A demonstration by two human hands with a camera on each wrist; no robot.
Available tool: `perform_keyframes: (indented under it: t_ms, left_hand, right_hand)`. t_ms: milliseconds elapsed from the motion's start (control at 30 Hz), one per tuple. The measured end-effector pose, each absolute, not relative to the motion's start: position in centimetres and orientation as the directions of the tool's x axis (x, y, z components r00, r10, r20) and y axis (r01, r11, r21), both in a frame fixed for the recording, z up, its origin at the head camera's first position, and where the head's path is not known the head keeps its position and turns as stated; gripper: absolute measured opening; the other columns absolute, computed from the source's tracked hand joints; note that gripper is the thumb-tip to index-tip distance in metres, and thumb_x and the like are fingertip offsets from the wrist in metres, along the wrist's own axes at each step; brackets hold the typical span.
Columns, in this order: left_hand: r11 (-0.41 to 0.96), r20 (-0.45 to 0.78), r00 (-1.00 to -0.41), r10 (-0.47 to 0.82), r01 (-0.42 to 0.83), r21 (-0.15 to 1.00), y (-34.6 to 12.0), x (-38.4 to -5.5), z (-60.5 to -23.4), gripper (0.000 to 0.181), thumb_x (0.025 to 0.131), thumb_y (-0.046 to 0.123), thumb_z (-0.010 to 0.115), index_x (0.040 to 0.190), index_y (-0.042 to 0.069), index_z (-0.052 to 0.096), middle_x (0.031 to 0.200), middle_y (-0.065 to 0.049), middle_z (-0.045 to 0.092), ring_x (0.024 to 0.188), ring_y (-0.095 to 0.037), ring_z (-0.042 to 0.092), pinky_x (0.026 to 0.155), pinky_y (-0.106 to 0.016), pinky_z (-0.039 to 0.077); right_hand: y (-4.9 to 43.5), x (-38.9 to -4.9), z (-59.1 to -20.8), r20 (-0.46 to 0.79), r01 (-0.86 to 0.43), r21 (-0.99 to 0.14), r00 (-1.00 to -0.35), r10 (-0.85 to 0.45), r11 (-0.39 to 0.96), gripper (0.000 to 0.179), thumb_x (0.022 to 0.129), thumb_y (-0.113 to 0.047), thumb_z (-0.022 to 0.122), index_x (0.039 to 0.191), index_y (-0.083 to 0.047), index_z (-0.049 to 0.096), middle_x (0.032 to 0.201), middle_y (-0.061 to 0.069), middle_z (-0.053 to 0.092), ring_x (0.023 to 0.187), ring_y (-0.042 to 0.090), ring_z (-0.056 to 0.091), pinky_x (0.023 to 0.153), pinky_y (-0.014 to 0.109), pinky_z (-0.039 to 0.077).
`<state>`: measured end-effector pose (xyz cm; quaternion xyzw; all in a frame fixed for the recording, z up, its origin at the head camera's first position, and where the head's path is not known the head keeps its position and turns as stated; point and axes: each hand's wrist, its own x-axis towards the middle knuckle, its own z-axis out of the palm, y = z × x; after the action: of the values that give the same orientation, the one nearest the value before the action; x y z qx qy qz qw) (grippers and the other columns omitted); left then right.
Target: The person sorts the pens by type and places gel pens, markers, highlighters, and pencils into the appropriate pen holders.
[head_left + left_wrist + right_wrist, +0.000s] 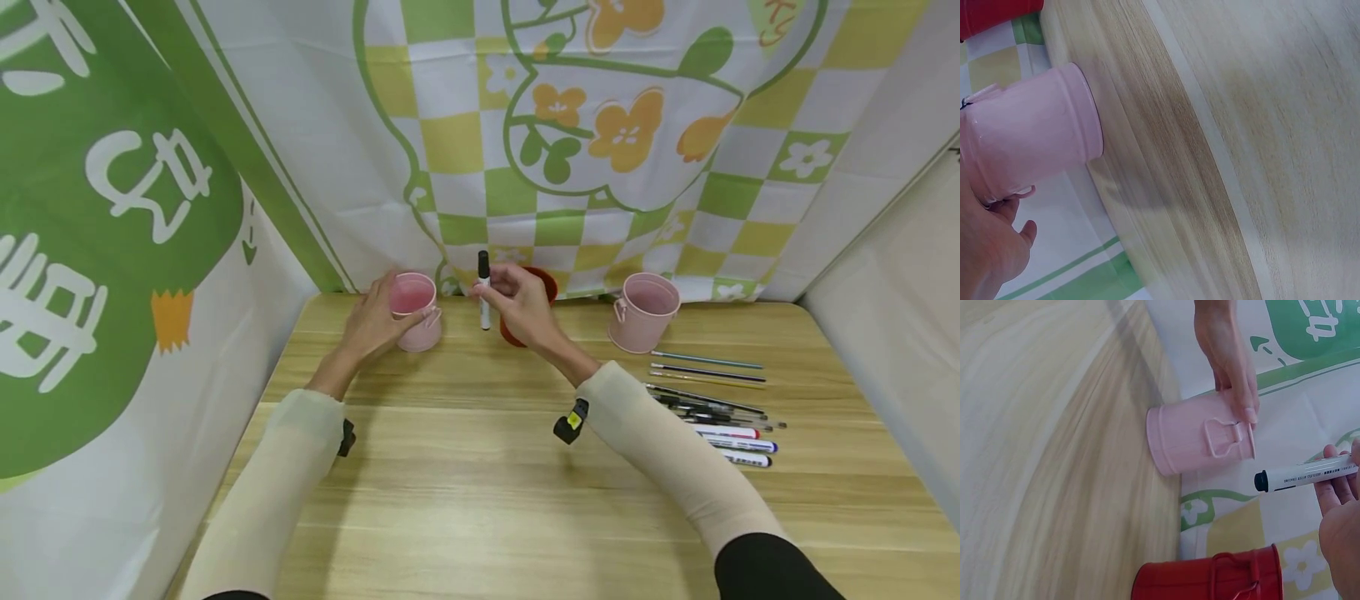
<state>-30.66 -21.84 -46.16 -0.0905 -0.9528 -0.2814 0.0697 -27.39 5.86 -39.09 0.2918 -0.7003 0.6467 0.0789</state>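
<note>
A small pink bucket (422, 335) stands upright at the back left of the table, and my left hand (372, 323) grips it by the rim, thumb on the near side. In the right wrist view the side handle of this pink bucket (1190, 434) shows below the thumb. Between thumb and fingers, my right hand (527, 310) pinches a white marker (484, 293) with black ends, held upright just right of the pink bucket and apart from it. Behind the right hand stands a red bucket (513, 335), partly hidden by it.
A second pink bucket (642, 321) stands at the back right. In front of it lie several thin brushes (708, 361), a pile of dark pens (701, 408) and white markers (750, 446), partly behind the right sleeve. A patterned cloth (525, 225) hangs along the table's back edge.
</note>
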Motion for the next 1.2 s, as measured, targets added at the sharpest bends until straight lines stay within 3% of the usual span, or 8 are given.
perform_keyframes:
  t_ms: [200,367,500,667,900,1067,1200]
  left_hand:
    - [0.824,0.178,-0.976,0.128,0.204,0.528,-21.8,-30.6,-46.2,0.105,0.082,0.072,0.059,0.158,0.015,0.013,0.156,-0.015,0.028,0.138,-0.041,0.034,0.109,-0.062,0.026]
    - [0.816,0.181,-0.976,0.118,0.199,0.542,-21.7,-30.5,-46.2,0.106,0.08,0.074,0.059,0.158,0.018,0.014,0.154,-0.015,0.031,0.136,-0.04,0.037,0.106,-0.063,0.03]
    - [0.82,0.19,-0.974,0.123,0.208,0.534,-21.6,-30.5,-46.2,0.105,0.081,0.073,0.059,0.157,0.017,0.015,0.152,-0.014,0.032,0.135,-0.038,0.038,0.107,-0.063,0.029]
    - [0.818,0.192,-0.973,0.13,0.214,0.533,-21.7,-30.6,-46.2,0.103,0.082,0.071,0.059,0.157,0.015,0.016,0.151,-0.014,0.033,0.135,-0.035,0.038,0.107,-0.062,0.028]
    - [0.813,0.196,-0.971,0.136,0.222,0.538,-21.8,-30.7,-46.3,0.103,0.082,0.07,0.06,0.157,0.014,0.016,0.15,-0.015,0.035,0.134,-0.035,0.039,0.106,-0.062,0.03]
    - [0.803,0.197,-0.971,0.136,0.225,0.552,-21.8,-30.6,-46.2,0.102,0.082,0.068,0.062,0.157,0.014,0.017,0.151,-0.014,0.035,0.132,-0.034,0.041,0.105,-0.062,0.03]
    - [0.805,0.197,-0.971,0.136,0.224,0.549,-21.6,-30.6,-46.1,0.101,0.083,0.067,0.062,0.157,0.014,0.017,0.152,-0.015,0.033,0.133,-0.036,0.04,0.104,-0.062,0.031]
  right_hand:
    - [4.8,-27.6,-38.5,0.485,-0.492,-0.869,-0.823,-0.296,-0.055,0.023,0.091,0.005,0.063,0.113,0.012,0.059,0.101,0.031,0.068,0.094,0.045,0.067,0.08,0.048,0.055]
    - [4.0,-27.9,-38.0,0.468,-0.47,-0.88,-0.836,-0.287,-0.066,0.024,0.091,0.006,0.064,0.113,0.013,0.06,0.103,0.032,0.067,0.097,0.042,0.068,0.083,0.036,0.056]
    - [3.5,-28.2,-37.6,0.448,-0.449,-0.891,-0.849,-0.281,-0.066,0.026,0.092,0.003,0.063,0.116,0.011,0.06,0.106,0.029,0.068,0.098,0.038,0.069,0.085,0.04,0.055]
    - [2.9,-28.9,-37.3,0.419,-0.417,-0.907,-0.87,-0.258,-0.068,0.027,0.092,-0.001,0.065,0.116,0.011,0.059,0.106,0.026,0.069,0.095,0.027,0.071,0.077,0.033,0.057]
    - [1.7,-29.8,-37.6,0.39,-0.367,-0.92,-0.893,-0.225,-0.138,0.03,0.091,0.001,0.065,0.115,0.016,0.056,0.106,0.027,0.068,0.096,0.026,0.071,0.086,0.043,0.054]
    - [0.9,-30.4,-37.9,0.391,-0.356,-0.916,-0.894,-0.22,-0.183,0.029,0.091,0.003,0.065,0.115,0.017,0.055,0.11,0.029,0.067,0.101,0.034,0.068,0.087,0.038,0.055]
    - [0.4,-30.8,-38.1,0.394,-0.349,-0.911,-0.893,-0.216,-0.219,0.028,0.091,0.005,0.062,0.116,0.016,0.053,0.112,0.03,0.065,0.106,0.039,0.065,0.093,0.046,0.051]
